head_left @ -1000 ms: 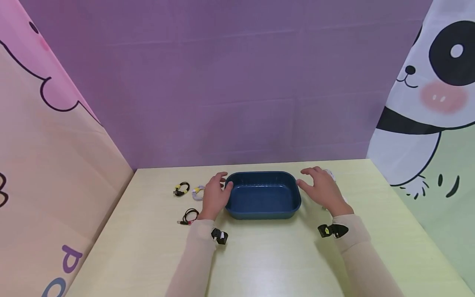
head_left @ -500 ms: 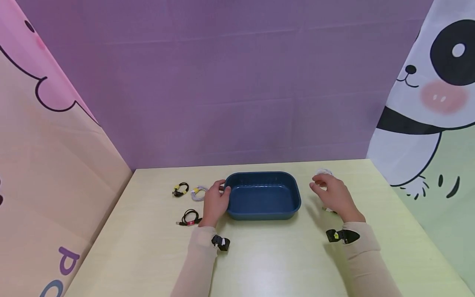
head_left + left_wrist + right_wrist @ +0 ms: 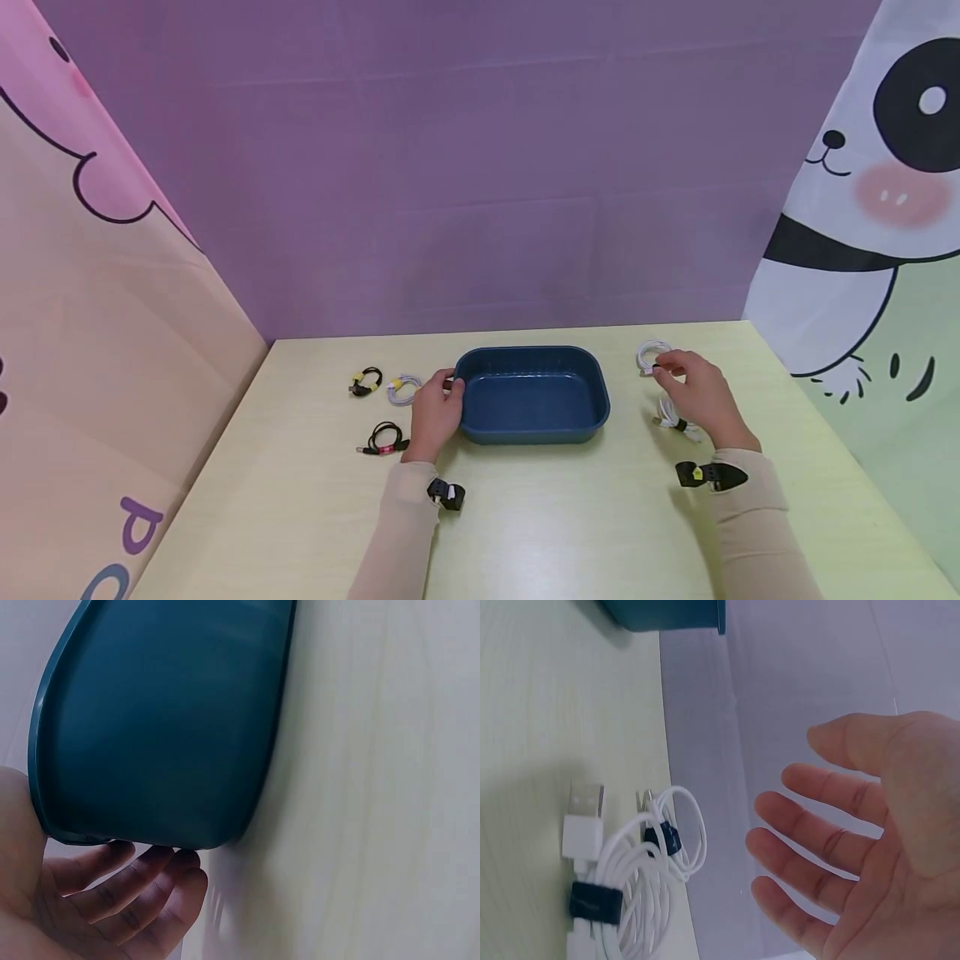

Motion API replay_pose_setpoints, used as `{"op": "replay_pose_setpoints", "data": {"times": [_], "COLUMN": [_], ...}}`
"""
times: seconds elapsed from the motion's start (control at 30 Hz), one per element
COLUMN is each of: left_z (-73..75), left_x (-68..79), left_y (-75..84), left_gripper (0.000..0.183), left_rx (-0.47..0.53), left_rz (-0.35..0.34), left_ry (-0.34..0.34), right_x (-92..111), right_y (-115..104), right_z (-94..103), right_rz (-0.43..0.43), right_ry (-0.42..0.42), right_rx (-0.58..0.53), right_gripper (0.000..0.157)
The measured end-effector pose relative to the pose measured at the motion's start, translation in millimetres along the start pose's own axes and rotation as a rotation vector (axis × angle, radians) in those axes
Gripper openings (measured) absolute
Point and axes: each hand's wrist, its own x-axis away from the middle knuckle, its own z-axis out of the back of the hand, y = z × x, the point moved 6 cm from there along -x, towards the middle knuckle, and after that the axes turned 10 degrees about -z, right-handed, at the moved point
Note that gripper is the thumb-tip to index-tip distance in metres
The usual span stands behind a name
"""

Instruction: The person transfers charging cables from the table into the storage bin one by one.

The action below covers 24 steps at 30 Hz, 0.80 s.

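Observation:
A dark blue rectangular tray stands on the table. At its left end my left hand holds the rim, thumb on top and fingertips against the outer wall. My right hand hovers right of the tray with fingers loosely bent and nothing in them. Under and beside it lie two coiled white cables: the far one, and the nearer USB cable bound with a black strap.
Left of the tray lie a black cable with yellow ties, a white cable with a yellow tie and a black cable with a red tie. A purple cloth wall rises behind the table.
My right hand has moved right, away from the tray's right end and over the white cables, uncovering more of them. My left hand has closed onto the tray's left rim.

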Motion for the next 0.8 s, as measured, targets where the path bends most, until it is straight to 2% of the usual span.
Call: {"op": "replay_pose_setpoints", "data": {"times": [0.33, 0.8], "left_z": [-0.2, 1.1], "left_x": [-0.2, 0.3], "left_y": [-1.7, -3.9], "left_gripper": [0.036, 0.037], "left_rx": [0.001, -0.009], "left_rz": [-0.001, -0.01], "left_ry": [-0.004, -0.013], "right_x": [2.0, 5.6], "right_y": [18.6, 38.8], "right_z": [2.6, -0.9], "right_rz": [-0.008, -0.058], "right_ry": [0.003, -0.04], "right_rx": [0.009, 0.032], "right_gripper": [0.029, 0.031]}}
